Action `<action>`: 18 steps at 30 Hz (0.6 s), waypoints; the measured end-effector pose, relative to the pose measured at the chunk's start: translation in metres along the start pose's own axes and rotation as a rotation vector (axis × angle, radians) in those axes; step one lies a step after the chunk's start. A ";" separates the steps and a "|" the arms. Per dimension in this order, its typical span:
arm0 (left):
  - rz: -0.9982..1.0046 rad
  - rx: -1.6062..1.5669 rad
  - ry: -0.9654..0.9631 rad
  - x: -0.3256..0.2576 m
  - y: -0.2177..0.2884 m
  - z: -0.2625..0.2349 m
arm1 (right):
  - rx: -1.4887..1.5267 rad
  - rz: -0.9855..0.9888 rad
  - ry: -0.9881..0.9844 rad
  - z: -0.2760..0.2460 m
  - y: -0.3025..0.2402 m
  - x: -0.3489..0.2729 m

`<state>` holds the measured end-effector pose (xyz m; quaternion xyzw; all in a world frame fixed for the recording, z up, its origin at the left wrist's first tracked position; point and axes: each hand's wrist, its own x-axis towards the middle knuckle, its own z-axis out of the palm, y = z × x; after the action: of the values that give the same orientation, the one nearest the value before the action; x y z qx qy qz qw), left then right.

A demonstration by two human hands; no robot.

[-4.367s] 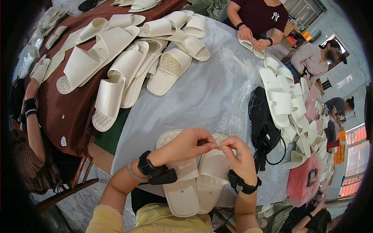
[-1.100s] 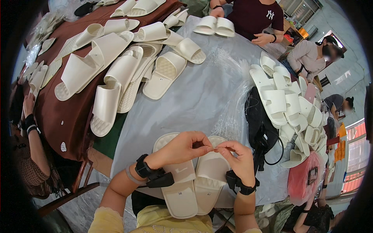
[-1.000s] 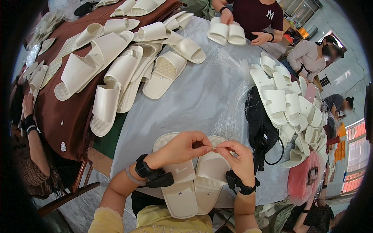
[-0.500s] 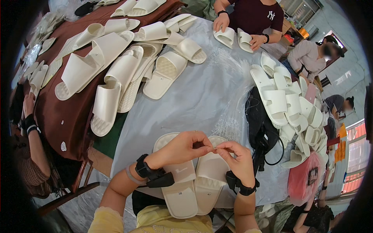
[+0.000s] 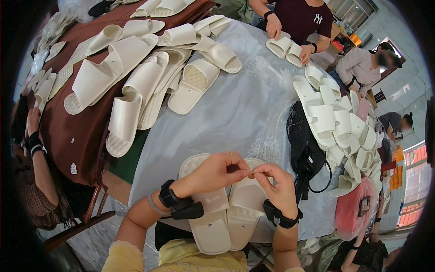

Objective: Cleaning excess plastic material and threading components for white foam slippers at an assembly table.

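Pair of cream moulded-foam slide sandals (image 5: 229,213), near edge of grey plastic-covered table (image 5: 240,109), side by side. Left hand (image 5: 213,171) & right hand (image 5: 277,185) above straps, fingertips meeting, pinching sth too small to identify.

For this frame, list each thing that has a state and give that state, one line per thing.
Left hand: fingertips pinched together against the right hand's, over the slippers.
Right hand: fingertips pinched; what they hold is too small to tell.
Pair of cream foam slide slippers: side by side, soles down, under both hands.
Black bag: lying on the grey plastic table sheet, cord trailing.
Heap of cream slippers: stacked loosely at the table's right edge.
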<state>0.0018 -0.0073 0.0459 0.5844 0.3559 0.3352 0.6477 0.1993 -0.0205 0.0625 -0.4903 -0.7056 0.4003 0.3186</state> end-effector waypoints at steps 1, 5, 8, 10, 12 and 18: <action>0.001 -0.002 -0.002 0.001 -0.002 0.000 | 0.000 -0.004 -0.012 -0.001 0.002 0.000; 0.061 -0.065 -0.004 0.001 -0.007 -0.001 | 0.048 -0.014 0.002 0.001 -0.003 0.000; 0.054 -0.097 -0.009 0.002 -0.011 0.000 | -0.011 -0.016 -0.003 0.000 -0.006 0.001; 0.042 -0.094 -0.015 0.002 -0.010 0.000 | 0.082 0.013 0.048 0.000 -0.006 0.000; 0.037 -0.101 -0.010 0.002 -0.008 0.000 | 0.058 -0.011 0.034 0.000 -0.002 0.000; 0.031 -0.122 -0.012 0.001 -0.009 0.000 | 0.036 -0.007 0.041 0.000 -0.007 0.001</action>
<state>0.0021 -0.0071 0.0369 0.5511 0.3218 0.3628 0.6790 0.1957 -0.0208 0.0680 -0.4903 -0.6932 0.4017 0.3432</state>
